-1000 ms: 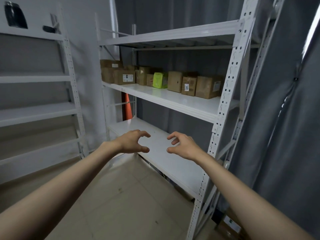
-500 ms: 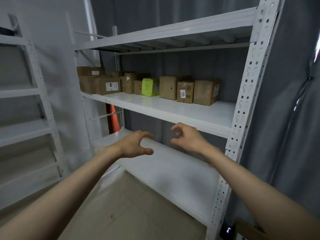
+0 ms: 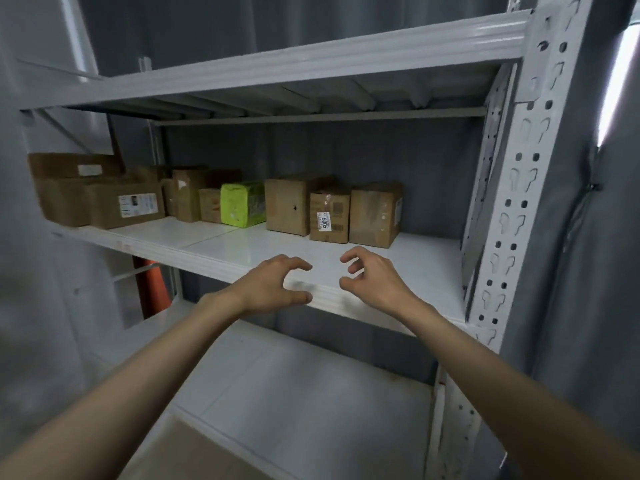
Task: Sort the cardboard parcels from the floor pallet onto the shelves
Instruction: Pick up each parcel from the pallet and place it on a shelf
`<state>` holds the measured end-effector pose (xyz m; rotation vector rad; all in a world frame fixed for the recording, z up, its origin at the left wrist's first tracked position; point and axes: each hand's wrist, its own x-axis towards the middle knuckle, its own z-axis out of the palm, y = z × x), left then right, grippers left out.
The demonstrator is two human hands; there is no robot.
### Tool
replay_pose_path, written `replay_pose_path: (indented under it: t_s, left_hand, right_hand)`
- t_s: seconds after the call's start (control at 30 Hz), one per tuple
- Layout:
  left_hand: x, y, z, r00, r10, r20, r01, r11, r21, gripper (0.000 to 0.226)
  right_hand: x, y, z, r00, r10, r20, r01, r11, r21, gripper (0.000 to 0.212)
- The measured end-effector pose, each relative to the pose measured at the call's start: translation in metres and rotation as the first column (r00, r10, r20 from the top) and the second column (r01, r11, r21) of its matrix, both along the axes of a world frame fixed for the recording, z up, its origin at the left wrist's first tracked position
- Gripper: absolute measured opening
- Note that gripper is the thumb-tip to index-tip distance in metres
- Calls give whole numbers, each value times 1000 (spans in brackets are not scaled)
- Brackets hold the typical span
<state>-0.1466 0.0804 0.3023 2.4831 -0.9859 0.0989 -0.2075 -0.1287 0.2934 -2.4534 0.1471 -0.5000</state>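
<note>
Several cardboard parcels stand in a row along the back of the white middle shelf [image 3: 242, 247], among them a box with a 5005 label [image 3: 329, 216], a plain box at the right end [image 3: 375, 214] and a bright green packet [image 3: 242, 204]. My left hand [image 3: 273, 287] and my right hand [image 3: 372, 277] hover side by side over the shelf's front edge. Both hands have loosely curled fingers and hold nothing. No pallet is in sight.
A white perforated upright [image 3: 512, 188] frames the rack on the right. The lower shelf [image 3: 311, 393] lies below my arms, the upper shelf [image 3: 311, 60] above. An orange cone [image 3: 152, 289] stands behind the rack at left. Grey curtain covers the back and right.
My view has come closer to the rack and tilted up. Both hands have risen from in front of the lower shelf to the middle shelf's front edge, still holding nothing.
</note>
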Motion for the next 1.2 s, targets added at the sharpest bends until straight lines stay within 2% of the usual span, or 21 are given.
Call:
replay_pose_path:
  t_s: [0.4,0.8,0.9,1.03,1.2]
  left_hand:
    - [132,-93,7,973,-233,-8,231,970,-78,69]
    - [246,-161,62,927,-305,221,337,933,-126,77]
    - [263,-175,67,923,-304,236,342,929,-143,82]
    - [284,-193,71,915,-317,250,348,933,-95,87]
    - [295,-209,68,913,-342,221,348,937,14,87]
  right_hand:
    - [86,-69,12,964,-262,44,261,965,25,57]
    - [179,-104,51,906,-409,109,414,910,-25,83]
    - [196,-109,57,878,-457,140,466,884,-37,94]
    - [213,-115,60,850,-511,129,514,857,8,100]
    - [223,-119,55,878,-470,91,459,881,115,101]
